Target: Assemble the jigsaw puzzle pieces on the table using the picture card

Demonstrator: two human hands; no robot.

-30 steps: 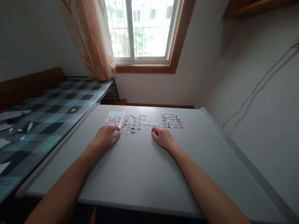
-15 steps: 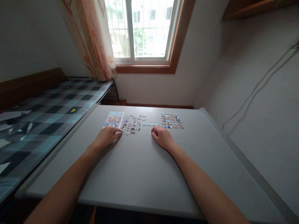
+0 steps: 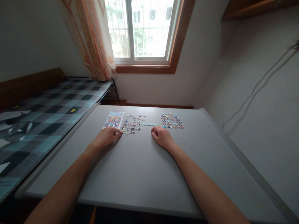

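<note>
My left hand (image 3: 109, 135) rests at the lower edge of the picture card (image 3: 115, 119), covering part of it. Its thumb and fingertips pinch a small jigsaw piece at the near left corner of a loose group of jigsaw pieces (image 3: 132, 128). On the right, my right hand (image 3: 161, 136) lies on the table with curled fingers, and nothing shows in them. Just beyond its knuckles is a short strip of joined light-blue jigsaw pieces (image 3: 149, 124). A denser group of jigsaw pieces (image 3: 171, 120) spreads to the right of that strip.
Everything lies on a pale table (image 3: 137, 174) with raised side edges. A bed with a checked cover (image 3: 53, 109) stands along the left, with papers on it. Ahead are a curtain (image 3: 93, 40) and a window (image 3: 149, 31); a cable (image 3: 254, 88) hangs along the right wall.
My left hand has drawn back very slightly to the left, its fingertips still pinched. My right hand and the groups of pieces look the same.
</note>
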